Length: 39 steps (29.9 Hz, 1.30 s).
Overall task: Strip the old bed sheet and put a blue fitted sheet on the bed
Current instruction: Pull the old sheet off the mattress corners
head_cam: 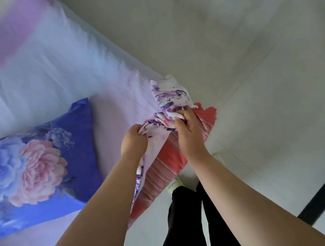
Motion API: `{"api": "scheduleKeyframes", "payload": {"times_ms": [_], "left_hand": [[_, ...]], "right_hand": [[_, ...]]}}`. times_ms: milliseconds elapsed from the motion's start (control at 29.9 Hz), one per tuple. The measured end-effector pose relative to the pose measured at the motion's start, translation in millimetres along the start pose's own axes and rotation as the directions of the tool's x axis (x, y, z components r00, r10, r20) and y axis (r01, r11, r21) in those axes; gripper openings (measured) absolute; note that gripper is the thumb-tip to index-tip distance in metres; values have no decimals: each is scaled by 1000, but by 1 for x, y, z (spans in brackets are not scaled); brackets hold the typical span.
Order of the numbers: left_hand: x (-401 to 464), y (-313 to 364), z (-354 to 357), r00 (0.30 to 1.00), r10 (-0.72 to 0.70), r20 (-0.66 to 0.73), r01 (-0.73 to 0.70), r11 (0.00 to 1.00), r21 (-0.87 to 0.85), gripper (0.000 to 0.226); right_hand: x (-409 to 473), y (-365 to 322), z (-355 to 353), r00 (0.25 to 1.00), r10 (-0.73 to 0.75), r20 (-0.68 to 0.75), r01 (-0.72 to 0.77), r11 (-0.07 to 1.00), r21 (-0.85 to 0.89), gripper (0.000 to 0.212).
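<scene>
Both hands work the corner of the bed. The left hand (133, 140) is clenched on a bunched fold of the old floral sheet (167, 100), and the right hand (186, 130) pinches the same gathered corner just beyond its fingers (179, 119). Below them the red striped mattress (163, 169) shows bare. A hard yank could likely snag the corner or drag the floral pillow (33, 168). No blue fitted sheet is visible; no writing is readable.
</scene>
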<state>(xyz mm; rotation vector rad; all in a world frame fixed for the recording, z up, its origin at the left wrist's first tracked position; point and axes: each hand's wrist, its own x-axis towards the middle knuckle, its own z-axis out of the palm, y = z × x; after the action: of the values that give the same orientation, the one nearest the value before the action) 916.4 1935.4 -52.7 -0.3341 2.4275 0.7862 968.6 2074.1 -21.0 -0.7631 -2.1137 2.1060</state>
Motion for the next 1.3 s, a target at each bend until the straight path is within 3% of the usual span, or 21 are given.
{"api": "scheduleKeyframes", "payload": {"times_ms": [134,267,468,535,601,635,702,802,869,969,1036,1102,1136,1236,1303], "left_hand": [[-11,13,-37,956,-56,-288,-23,965,-261,36],[-24,22,-86,842,-137,-521,-98,912,-398,47],[-40,29,-179,684,-90,-724,-288,879,-381,54],[-47,26,-206,629,-119,-769,-334,851,-405,58],[-55,22,-225,600,-135,-788,-381,819,-430,58],[-60,19,-231,618,-119,-777,-404,799,-444,53],[-65,16,-239,746,-49,-665,-406,758,-511,36],[-66,17,-239,956,54,-289,-235,731,-640,25],[-61,20,-233,994,92,-66,-113,792,-600,21],[-53,36,-228,993,37,116,30,851,-525,26],[-44,47,-229,986,-11,167,71,932,-354,28],[-37,58,-228,974,-85,210,122,978,-171,33],[-32,63,-224,967,-153,202,182,974,-135,40],[-18,79,-204,962,-263,71,272,936,-222,63],[-13,96,-191,920,-390,42,371,829,-418,76]], "right_hand": [[0,-32,11,997,71,-27,-69,994,86,20],[-3,-56,35,997,-31,-68,32,999,15,22],[-7,-102,81,982,79,169,-40,974,-224,26],[-7,-126,97,936,226,269,-151,950,-273,25],[-3,-143,110,800,477,364,-464,876,-128,15],[0,-150,116,718,554,421,-608,794,-7,15],[11,-156,127,616,581,531,-746,648,156,36],[34,-160,144,545,517,660,-782,596,180,73],[52,-160,158,514,600,613,-806,583,106,75],[78,-157,172,528,637,561,-680,713,-169,33],[94,-161,176,579,616,534,-529,782,-330,14],[103,-168,175,689,511,513,-295,845,-446,18],[109,-172,174,693,444,568,-153,860,-486,22],[134,-185,175,580,316,751,220,827,-518,35],[154,-204,180,522,259,813,360,797,-485,39]]}}
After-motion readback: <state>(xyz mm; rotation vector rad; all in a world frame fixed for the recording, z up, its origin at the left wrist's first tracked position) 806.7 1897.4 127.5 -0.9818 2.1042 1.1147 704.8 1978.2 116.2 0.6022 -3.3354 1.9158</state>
